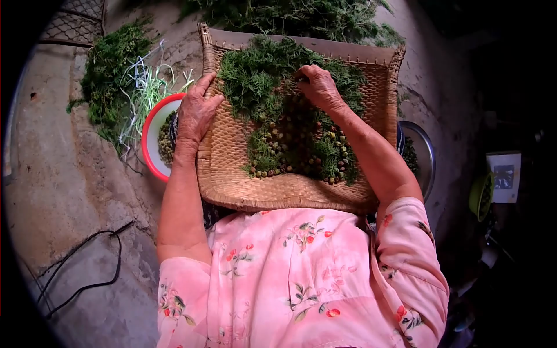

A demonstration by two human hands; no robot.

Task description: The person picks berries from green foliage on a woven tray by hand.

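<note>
A woven wicker winnowing basket [226,153] rests across my lap. Feathery green sprigs [261,66] cover its far part, and small round green-brown seed cones [270,165] lie loose nearer me, mixed with more bits of foliage. My left hand [197,113] grips the basket's left rim, thumb on the inside. Over the far middle of the basket, my right hand [321,87] is closed in a pinch among the sprigs. Whatever is between its fingertips is too dark and small to make out.
Left of the basket stands a red-rimmed white basin [152,148] holding seed cones. A metal basin [428,159] is partly hidden at the right. Cut greenery [113,64], pale plastic strips [148,93] and a black cable [119,255] lie on the floor. A green bowl [477,194] sits farther right.
</note>
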